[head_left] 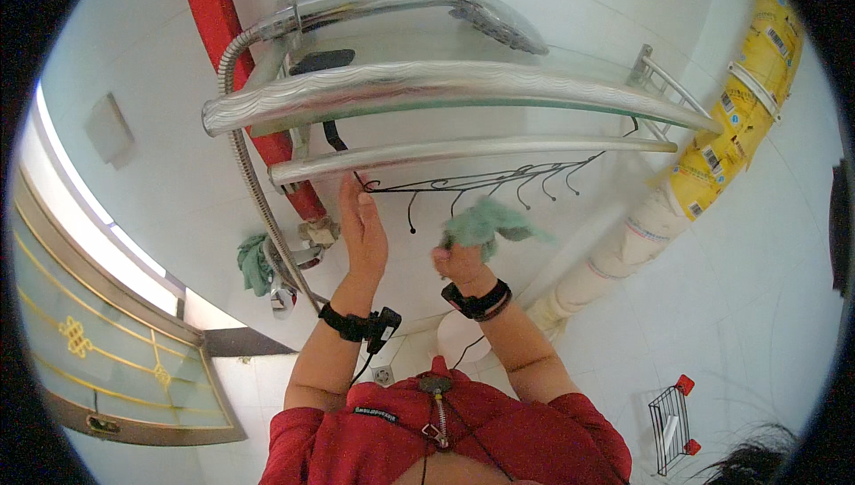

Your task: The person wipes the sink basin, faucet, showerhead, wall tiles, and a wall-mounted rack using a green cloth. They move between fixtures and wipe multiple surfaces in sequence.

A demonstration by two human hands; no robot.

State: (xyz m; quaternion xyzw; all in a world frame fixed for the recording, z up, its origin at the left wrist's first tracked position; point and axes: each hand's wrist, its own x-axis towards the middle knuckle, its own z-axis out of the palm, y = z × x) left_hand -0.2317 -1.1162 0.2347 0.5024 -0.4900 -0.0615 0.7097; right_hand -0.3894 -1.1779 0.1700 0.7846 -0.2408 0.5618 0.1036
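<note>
My right hand (pixel 465 262) is closed around a crumpled green cloth (pixel 490 222), slightly blurred, just below a black wire hook rack (pixel 436 185). The rack has several curved hooks and hangs under the lower silver rail (pixel 481 151) of a wall shelf. At the rack's left end my left hand (pixel 363 234) is raised, its fingers stretched upward and together along the rack's edge. Its fingertips reach the underside of the rail; whether they press on the rack I cannot tell. Both wrists wear black straps.
Above is a thick silver rail (pixel 445 84) with a glass shelf and a shower head (pixel 508 31). A metal hose (pixel 254 173) and red pipe (pixel 209 4) run down the left, near a second green cloth (pixel 256 264). A yellow-wrapped pipe (pixel 735 120) and wire basket (pixel 670 430) are at right.
</note>
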